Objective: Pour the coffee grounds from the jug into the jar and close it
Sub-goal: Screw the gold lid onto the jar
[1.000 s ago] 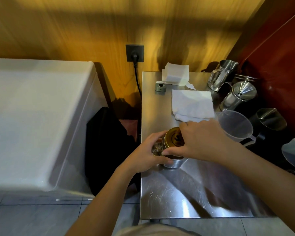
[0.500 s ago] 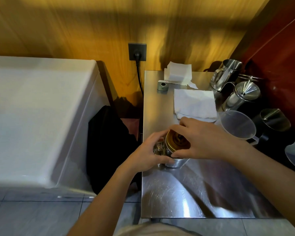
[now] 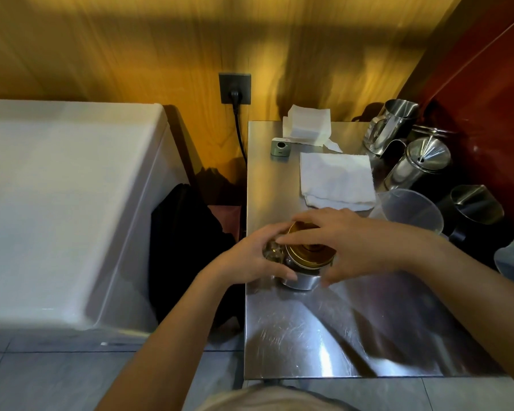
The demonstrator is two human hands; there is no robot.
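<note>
A glass jar point(image 3: 301, 278) with a gold lid point(image 3: 309, 253) stands near the left edge of the steel table point(image 3: 324, 336). My left hand point(image 3: 250, 259) wraps the jar's left side and holds it. My right hand point(image 3: 353, 241) lies over the gold lid, fingers spread around its rim and gripping it. The jar's contents are hidden by the hands and lid. A clear plastic jug point(image 3: 410, 210) sits to the right of the jar, past my right wrist, and looks empty.
A folded white cloth point(image 3: 336, 179) and a stack of paper filters point(image 3: 306, 123) lie behind the jar, beside a small grey device point(image 3: 280, 146). Several steel pitchers point(image 3: 389, 126) and pots point(image 3: 422, 164) crowd the right edge. A white appliance point(image 3: 57, 203) stands left, across a gap.
My right hand has turned on the gold lid, its fingers sweeping round toward the left. The left hand has kept its hold on the jar. The view has shifted slightly.
</note>
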